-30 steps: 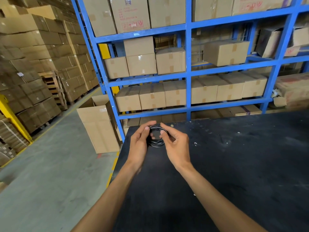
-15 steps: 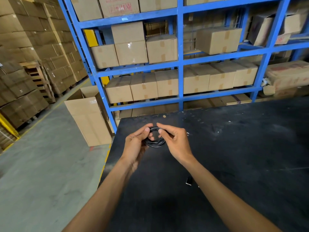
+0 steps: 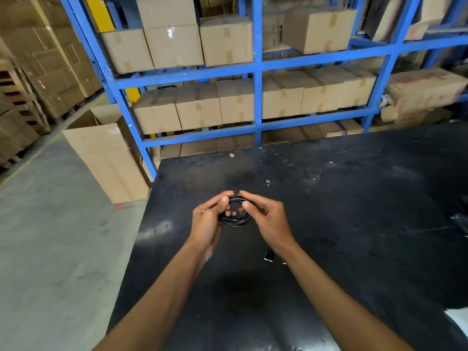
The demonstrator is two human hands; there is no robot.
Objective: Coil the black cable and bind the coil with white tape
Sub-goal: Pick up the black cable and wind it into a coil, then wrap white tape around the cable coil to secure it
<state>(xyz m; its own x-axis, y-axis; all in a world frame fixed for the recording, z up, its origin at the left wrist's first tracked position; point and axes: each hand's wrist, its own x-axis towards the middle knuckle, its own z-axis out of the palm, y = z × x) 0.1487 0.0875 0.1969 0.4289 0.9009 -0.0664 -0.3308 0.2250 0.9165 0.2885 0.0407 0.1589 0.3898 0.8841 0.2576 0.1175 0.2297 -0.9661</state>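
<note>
Black cable coil [image 3: 235, 219] pinched between left hand [image 3: 206, 221] and right hand [image 3: 269, 219] above table [image 3: 354, 224]

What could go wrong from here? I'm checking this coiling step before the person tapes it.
The cable coil is held above the black table only by fingertip pinches of the left hand and right hand; with no tape visibly on it, loosening either pinch could let the loops spring apart. No white tape roll is clearly in view, so fetching it may mean holding the coil one-handed. A small connector lying under the right wrist could get knocked.
</note>
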